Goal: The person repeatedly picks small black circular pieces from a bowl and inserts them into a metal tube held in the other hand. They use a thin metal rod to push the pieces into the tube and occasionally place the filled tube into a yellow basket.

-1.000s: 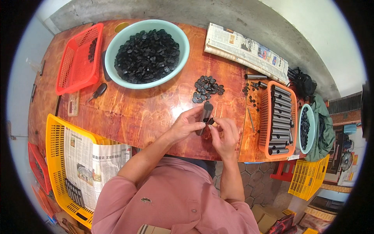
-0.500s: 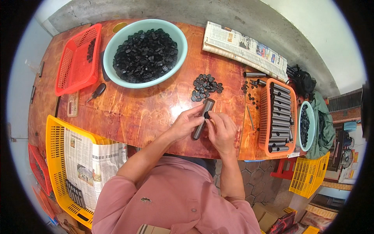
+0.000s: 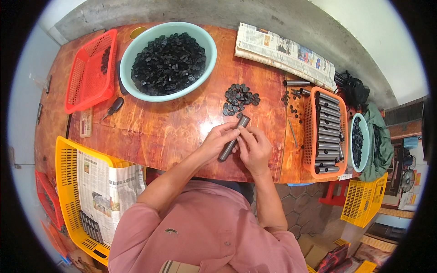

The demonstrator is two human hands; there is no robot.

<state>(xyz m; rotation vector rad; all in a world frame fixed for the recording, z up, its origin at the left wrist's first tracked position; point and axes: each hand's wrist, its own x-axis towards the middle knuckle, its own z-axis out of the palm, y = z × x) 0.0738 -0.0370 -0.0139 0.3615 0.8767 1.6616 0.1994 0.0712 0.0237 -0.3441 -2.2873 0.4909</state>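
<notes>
My left hand [image 3: 219, 140] is wrapped around a dark grey tube [image 3: 226, 152], which slants above the table's near edge. Against the tube's upper half, the fingers of my right hand [image 3: 256, 152] are pinched together beside the left thumb. Whatever lies under those fingertips is hidden. Just beyond the tube's far end is a loose pile of small black oval pieces [image 3: 237, 98]. To the right, an orange basket [image 3: 308, 145] holds several similar tubes [image 3: 327, 132] laid in a stack.
A pale green basin [image 3: 124, 73] full of black pieces stands at the far left, beside a red basket [image 3: 75, 82]. Folded newspapers [image 3: 291, 52] lie at the back. A thin rod [image 3: 292, 133] and another basin [image 3: 363, 164] flank the orange basket. A yellow crate [image 3: 63, 182] sits at left.
The tube has shifted slightly left and nearer to me. My right fingers have closed over the spot where a black piece showed on the tube, hiding it.
</notes>
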